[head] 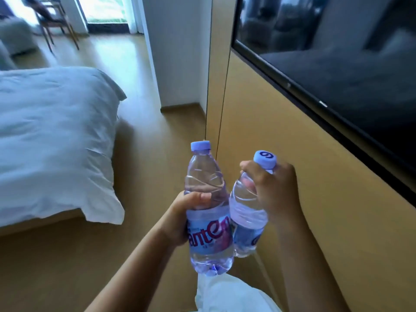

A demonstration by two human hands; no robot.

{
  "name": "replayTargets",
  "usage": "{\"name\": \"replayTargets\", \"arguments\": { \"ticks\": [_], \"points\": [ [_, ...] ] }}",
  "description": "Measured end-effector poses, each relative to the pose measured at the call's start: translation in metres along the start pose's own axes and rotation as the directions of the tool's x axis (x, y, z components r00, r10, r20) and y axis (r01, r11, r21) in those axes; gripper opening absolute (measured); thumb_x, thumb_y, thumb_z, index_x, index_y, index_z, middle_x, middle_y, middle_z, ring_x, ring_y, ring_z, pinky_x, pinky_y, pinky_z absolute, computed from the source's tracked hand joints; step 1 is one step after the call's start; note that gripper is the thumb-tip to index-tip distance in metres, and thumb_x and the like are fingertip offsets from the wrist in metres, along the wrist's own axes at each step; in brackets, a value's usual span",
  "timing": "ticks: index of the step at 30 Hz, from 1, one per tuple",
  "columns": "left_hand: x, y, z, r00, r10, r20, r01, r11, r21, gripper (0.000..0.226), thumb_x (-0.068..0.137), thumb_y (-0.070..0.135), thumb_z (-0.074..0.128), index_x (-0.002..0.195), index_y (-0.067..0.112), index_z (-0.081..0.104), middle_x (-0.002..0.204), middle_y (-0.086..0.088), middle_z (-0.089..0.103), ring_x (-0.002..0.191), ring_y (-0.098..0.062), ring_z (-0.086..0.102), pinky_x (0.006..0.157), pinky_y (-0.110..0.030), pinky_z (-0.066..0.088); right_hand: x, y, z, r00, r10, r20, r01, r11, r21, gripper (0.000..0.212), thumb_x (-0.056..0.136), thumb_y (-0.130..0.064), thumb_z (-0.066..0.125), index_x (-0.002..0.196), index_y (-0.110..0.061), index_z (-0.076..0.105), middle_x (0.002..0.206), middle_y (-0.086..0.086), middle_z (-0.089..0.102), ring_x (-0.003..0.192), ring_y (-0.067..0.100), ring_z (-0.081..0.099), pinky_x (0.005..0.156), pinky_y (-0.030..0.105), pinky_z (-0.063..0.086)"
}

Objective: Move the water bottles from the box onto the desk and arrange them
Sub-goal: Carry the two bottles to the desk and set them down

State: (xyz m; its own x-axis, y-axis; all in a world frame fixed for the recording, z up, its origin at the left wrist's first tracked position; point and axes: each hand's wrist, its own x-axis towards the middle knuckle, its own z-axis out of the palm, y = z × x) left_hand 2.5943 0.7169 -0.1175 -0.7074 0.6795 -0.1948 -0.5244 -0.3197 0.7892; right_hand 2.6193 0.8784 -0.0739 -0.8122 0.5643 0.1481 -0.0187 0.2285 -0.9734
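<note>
I carry two clear water bottles with pale blue caps and blue labels, side by side in front of me and above the floor. My left hand (180,218) grips the left bottle (208,210) around its middle, thumb across the front, and that bottle stands upright. My right hand (273,188) grips the right bottle (247,212) by its neck and shoulder, just under the cap; it leans slightly right. The two bottles touch at their sides. No box or desk is in view.
A bed with a white duvet (54,140) fills the left. A tan wall panel (281,136) carrying a dark TV screen (337,52) runs along the right. Wooden floor (144,131) leads between them toward a chair (54,21) and a bright window at the far end.
</note>
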Motion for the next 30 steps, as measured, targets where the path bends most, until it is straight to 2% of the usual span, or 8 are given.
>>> {"name": "replayTargets", "arguments": {
  "ticks": [5, 8, 10, 16, 19, 24, 28, 30],
  "points": [
    [0.08, 0.061, -0.038, 0.978, 0.121, -0.168, -0.105, 0.989, 0.102, 0.034, 0.047, 0.024, 0.073, 0.078, 0.011, 0.075, 0.079, -0.011, 0.072, 0.067, -0.025, 0.067, 0.067, -0.031, 0.055, 0.111, -0.002, 0.062, 0.993, -0.043, 0.11, 0.042, 0.999, 0.007, 0.033, 0.062, -0.034, 0.065, 0.059, -0.002, 0.056, 0.046, -0.007, 0.052, 0.052, 0.015, 0.054, 0.056, 0.033, 0.049],
    [0.126, 0.097, -0.061, 0.943, 0.214, -0.256, -0.169, 0.968, 0.185, 0.029, 0.051, 0.026, 0.072, 0.077, 0.014, 0.076, 0.075, -0.009, 0.071, 0.066, -0.024, 0.067, 0.065, -0.03, 0.055, 0.172, -0.008, 0.099, 0.978, -0.112, 0.174, 0.114, 0.993, -0.001, 0.029, 0.068, -0.029, 0.068, 0.055, -0.007, 0.053, 0.042, -0.011, 0.051, 0.042, 0.005, 0.047, 0.044, 0.017, 0.039],
    [0.152, 0.119, -0.076, 0.913, 0.265, -0.311, -0.207, 0.956, 0.209, 0.03, 0.052, 0.024, 0.073, 0.08, 0.013, 0.075, 0.075, -0.01, 0.07, 0.066, -0.025, 0.067, 0.063, -0.03, 0.054, 0.212, -0.009, 0.125, 0.967, -0.141, 0.21, 0.147, 0.989, -0.009, 0.028, 0.074, -0.019, 0.071, 0.056, -0.008, 0.053, 0.041, -0.012, 0.05, 0.041, 0.004, 0.046, 0.042, 0.013, 0.036],
    [0.202, 0.148, -0.134, 0.829, 0.294, -0.475, -0.234, 0.955, 0.182, 0.039, 0.052, 0.028, 0.074, 0.085, 0.007, 0.071, 0.073, -0.011, 0.068, 0.065, -0.025, 0.066, 0.06, -0.029, 0.053, 0.289, -0.002, 0.192, 0.934, -0.15, 0.324, 0.153, 0.988, 0.016, 0.037, 0.068, -0.029, 0.068, 0.066, 0.006, 0.056, 0.05, 0.002, 0.051, 0.05, 0.014, 0.049, 0.046, 0.021, 0.038],
    [0.231, 0.166, -0.17, 0.806, 0.292, -0.515, -0.231, 0.956, 0.18, 0.037, 0.054, 0.03, 0.075, 0.084, 0.009, 0.07, 0.074, -0.01, 0.068, 0.066, -0.026, 0.067, 0.06, -0.03, 0.053, 0.324, 0.003, 0.235, 0.921, -0.165, 0.353, 0.175, 0.985, 0.002, 0.033, 0.075, -0.019, 0.07, 0.067, 0.009, 0.055, 0.058, 0.02, 0.054, 0.054, 0.025, 0.051, 0.05, 0.027, 0.041],
    [0.284, 0.215, -0.238, 0.79, 0.303, -0.534, -0.24, 0.953, 0.185, 0.035, 0.055, 0.029, 0.076, 0.086, 0.013, 0.073, 0.079, -0.01, 0.071, 0.07, -0.026, 0.069, 0.062, -0.029, 0.054, 0.384, 0.007, 0.313, 0.912, -0.162, 0.378, 0.192, 0.98, -0.043, 0.03, 0.076, -0.017, 0.07, 0.06, 0.002, 0.053, 0.048, 0.0, 0.048, 0.049, 0.018, 0.049, 0.046, 0.023, 0.038],
    [0.331, 0.28, -0.3, 0.82, 0.291, -0.493, -0.221, 0.955, 0.197, 0.038, 0.055, 0.029, 0.079, 0.09, 0.013, 0.072, 0.081, -0.01, 0.071, 0.073, -0.027, 0.069, 0.063, -0.029, 0.054, 0.443, -0.001, 0.386, 0.912, -0.193, 0.361, 0.23, 0.971, -0.062, 0.03, 0.077, -0.017, 0.069, 0.065, 0.006, 0.054, 0.054, 0.017, 0.051, 0.054, 0.031, 0.05, 0.049, 0.028, 0.041],
    [0.349, 0.311, -0.323, 0.822, 0.276, -0.498, -0.191, 0.958, 0.216, 0.042, 0.054, 0.03, 0.08, 0.091, 0.013, 0.071, 0.083, -0.011, 0.071, 0.074, -0.028, 0.07, 0.064, -0.029, 0.054, 0.467, -0.007, 0.417, 0.906, -0.207, 0.369, 0.248, 0.966, -0.066, 0.028, 0.078, -0.017, 0.068, 0.067, 0.006, 0.056, 0.057, 0.017, 0.055, 0.058, 0.028, 0.054, 0.049, 0.029, 0.044]
  ]
}}
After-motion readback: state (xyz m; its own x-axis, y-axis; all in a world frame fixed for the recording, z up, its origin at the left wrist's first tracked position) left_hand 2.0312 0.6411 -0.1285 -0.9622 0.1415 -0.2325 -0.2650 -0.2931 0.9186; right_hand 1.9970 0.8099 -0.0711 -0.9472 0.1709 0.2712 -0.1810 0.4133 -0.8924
